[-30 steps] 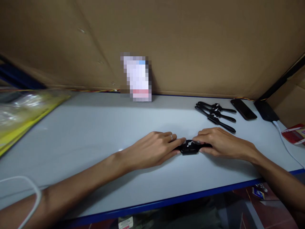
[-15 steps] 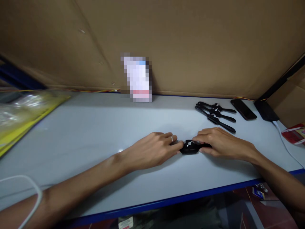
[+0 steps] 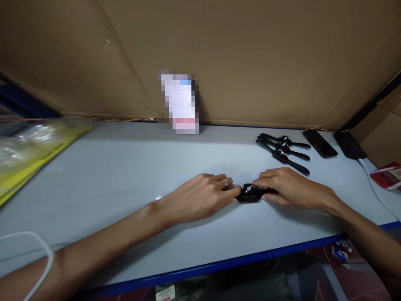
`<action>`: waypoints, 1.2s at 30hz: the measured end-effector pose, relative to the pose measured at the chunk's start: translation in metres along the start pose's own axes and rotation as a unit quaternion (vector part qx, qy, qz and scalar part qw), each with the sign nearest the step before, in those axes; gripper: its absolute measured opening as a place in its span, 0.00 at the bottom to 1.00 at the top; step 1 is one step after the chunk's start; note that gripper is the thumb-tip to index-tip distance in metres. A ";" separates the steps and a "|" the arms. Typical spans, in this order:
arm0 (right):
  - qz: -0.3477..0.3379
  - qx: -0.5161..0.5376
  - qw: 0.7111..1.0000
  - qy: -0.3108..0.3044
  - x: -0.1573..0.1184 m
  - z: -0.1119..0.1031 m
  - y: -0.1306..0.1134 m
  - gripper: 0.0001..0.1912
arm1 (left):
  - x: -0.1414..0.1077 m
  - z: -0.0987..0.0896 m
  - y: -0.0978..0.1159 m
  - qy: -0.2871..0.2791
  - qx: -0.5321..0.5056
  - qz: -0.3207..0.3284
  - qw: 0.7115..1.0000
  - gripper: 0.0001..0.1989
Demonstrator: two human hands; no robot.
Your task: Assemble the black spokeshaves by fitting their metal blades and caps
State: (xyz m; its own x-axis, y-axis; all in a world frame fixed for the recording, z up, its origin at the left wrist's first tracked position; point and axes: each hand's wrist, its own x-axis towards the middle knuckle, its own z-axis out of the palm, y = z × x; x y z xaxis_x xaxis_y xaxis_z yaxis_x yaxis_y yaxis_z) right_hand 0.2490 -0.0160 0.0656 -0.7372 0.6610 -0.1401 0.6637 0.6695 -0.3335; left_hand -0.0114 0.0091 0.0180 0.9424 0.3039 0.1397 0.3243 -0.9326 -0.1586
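A small black object with a silver mark (image 3: 249,192) rests on the white tabletop between my two hands, with a black arm reaching out at its right end. My left hand (image 3: 208,194), a ring on one finger, grips its left end with the fingers closed. On the other side my right hand (image 3: 286,188) pinches the black arm between thumb and fingers. The fingers hide both ends, so the exact kind cannot be made out. Behind the right hand lie several similar black long-armed pieces (image 3: 283,151), grouped together, some with a silver mark at the middle.
At the back right are a dark phone (image 3: 320,144) and a black device (image 3: 350,146) with a white cable (image 3: 374,184). A red packet (image 3: 387,175) sits at the right edge. A blurred-out white item (image 3: 184,104) leans on the cardboard wall (image 3: 250,62). Yellow-edged plastic packaging (image 3: 40,154) lies left.
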 end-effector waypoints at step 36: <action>-0.052 -0.195 0.965 0.165 0.015 0.033 -0.003 0.17 | 0.000 0.004 0.001 0.042 -0.030 -0.020 0.998 0.15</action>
State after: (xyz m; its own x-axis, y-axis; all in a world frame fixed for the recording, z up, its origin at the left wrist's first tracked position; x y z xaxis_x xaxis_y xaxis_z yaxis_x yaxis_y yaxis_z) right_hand 0.2323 -0.0194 0.0332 -0.7648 0.6117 0.2024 0.6326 0.7724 0.0560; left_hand -0.0103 0.0085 0.0143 0.9177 0.3267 0.2260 0.3540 -0.9307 -0.0920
